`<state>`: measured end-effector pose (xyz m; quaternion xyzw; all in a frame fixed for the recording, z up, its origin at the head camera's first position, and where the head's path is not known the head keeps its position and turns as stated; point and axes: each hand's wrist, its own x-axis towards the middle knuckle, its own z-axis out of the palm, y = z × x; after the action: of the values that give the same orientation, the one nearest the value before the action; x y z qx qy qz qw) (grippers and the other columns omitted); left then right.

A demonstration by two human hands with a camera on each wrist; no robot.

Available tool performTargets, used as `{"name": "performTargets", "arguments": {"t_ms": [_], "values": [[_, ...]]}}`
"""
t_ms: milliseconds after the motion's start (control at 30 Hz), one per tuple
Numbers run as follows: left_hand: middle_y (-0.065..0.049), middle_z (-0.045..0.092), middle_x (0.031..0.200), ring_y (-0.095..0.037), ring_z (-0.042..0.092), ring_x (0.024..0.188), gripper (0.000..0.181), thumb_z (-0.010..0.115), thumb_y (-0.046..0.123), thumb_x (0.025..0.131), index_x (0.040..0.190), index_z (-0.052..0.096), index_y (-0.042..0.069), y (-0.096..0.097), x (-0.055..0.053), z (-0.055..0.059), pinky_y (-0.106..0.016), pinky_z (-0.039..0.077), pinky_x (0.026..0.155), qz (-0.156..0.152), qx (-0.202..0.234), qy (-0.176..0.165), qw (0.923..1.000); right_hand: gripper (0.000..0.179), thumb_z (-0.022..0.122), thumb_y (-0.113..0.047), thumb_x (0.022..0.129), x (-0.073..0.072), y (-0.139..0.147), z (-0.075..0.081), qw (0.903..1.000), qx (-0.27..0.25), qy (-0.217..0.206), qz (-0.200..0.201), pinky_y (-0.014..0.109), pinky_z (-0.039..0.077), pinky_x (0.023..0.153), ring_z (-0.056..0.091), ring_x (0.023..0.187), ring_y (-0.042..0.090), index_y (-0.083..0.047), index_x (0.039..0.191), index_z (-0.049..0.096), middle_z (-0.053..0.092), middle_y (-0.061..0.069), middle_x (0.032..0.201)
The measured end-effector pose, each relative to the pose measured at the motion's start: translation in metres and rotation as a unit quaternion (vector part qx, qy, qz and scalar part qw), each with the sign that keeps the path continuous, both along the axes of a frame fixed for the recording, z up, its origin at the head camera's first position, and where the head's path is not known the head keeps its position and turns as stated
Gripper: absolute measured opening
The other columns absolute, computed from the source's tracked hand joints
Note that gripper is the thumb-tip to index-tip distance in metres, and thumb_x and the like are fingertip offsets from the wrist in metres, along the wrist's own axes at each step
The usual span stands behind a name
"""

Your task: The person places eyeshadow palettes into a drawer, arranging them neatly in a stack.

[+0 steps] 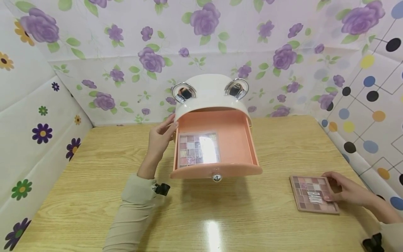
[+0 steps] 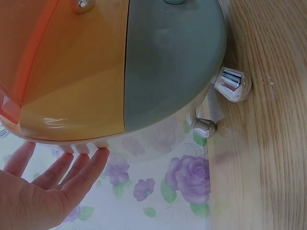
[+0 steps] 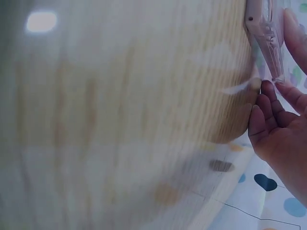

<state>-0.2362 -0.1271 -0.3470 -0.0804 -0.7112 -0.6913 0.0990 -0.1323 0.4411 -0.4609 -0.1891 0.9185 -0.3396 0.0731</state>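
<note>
A white cosmetic organizer (image 1: pixel 210 91) with two round silver eye shapes stands on the table, its pink drawer (image 1: pixel 234 140) pulled out. One eyeshadow palette (image 1: pixel 190 148) lies on the drawer's left side under a shiny clear lid. My left hand (image 1: pixel 161 137) rests its extended fingertips on the organizer's left side; in the left wrist view the fingers (image 2: pixel 86 175) touch the edge beside the orange drawer front (image 2: pixel 79 72). At the table's right, my right hand (image 1: pixel 347 190) pinches the right edge of a second eyeshadow palette (image 1: pixel 310 196), thumb on top.
The wooden table (image 1: pixel 104 168) meets a flowered cloth (image 1: pixel 126 73) at the back. A dotted cloth (image 1: pixel 374 140) borders the right side. Below the orange front is a grey-green drawer front (image 2: pixel 175 62), with silver feet (image 2: pixel 233 85) under the organizer.
</note>
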Motion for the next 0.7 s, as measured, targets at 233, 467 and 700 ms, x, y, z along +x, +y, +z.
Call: {"name": "performTargets", "arguments": {"t_ms": [233,467,700], "values": [[-0.011,0.058,0.116,-0.009,0.061,0.086,0.042,0.062,0.021,0.087,0.127,0.055,0.010,0.000,0.001,0.000,-0.026,0.054,0.070,0.003,-0.003,0.001,1.0000,0.061,0.077,-0.008,0.070,0.001,-0.007,0.005,0.9995,-0.005,-0.020,-0.024,0.017,0.044,0.062,0.047,0.077,-0.001,0.007,0.114,0.038,0.052,0.010,0.093],[-0.013,0.057,0.118,-0.009,0.061,0.088,0.042,0.062,0.017,0.088,0.127,0.054,0.008,0.001,-0.001,-0.001,-0.025,0.054,0.068,-0.005,0.009,0.002,0.9999,0.074,0.076,-0.007,0.071,0.000,-0.012,0.011,0.9974,-0.025,-0.033,-0.059,0.020,0.047,0.061,0.053,0.075,0.004,0.006,0.127,0.028,0.051,0.016,0.098],[-0.015,0.056,0.118,-0.008,0.061,0.088,0.041,0.062,0.014,0.087,0.127,0.054,0.007,0.001,-0.001,-0.001,-0.023,0.054,0.065,-0.004,0.018,0.003,0.9998,0.070,0.070,-0.011,0.079,-0.001,-0.013,0.026,0.9846,-0.081,-0.108,-0.111,0.027,0.051,0.063,0.057,0.079,0.011,0.000,0.135,0.029,0.045,0.017,0.107]]}}
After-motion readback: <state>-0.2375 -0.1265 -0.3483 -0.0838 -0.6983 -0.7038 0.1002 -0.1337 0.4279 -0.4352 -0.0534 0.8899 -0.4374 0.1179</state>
